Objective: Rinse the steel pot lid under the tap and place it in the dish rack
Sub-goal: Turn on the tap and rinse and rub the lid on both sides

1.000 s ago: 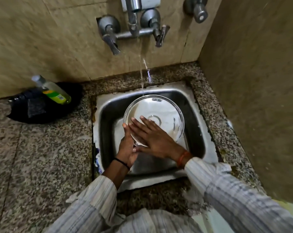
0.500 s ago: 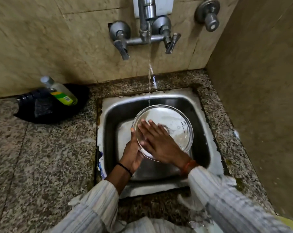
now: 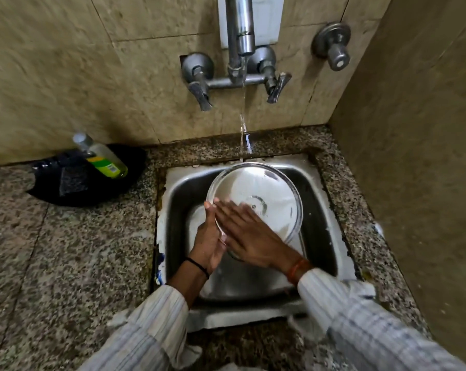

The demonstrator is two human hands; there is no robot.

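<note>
The round steel pot lid is held tilted over the steel sink, its inner face towards me. A thin stream of water falls from the wall tap onto the lid's far rim. My left hand grips the lid's near-left edge from below. My right hand lies flat on the lid's inner face, fingers spread and pointing up-left. No dish rack is in view.
A clear bottle of yellow dish liquid and a dark scrub pad lie on a black dish at the back left of the granite counter. Tiled walls close off the back and right.
My right hand has slid across the lid's inner face, and the lid's far rim has risen closer to the water stream. The camera has tilted, so everything sits lower in view.
</note>
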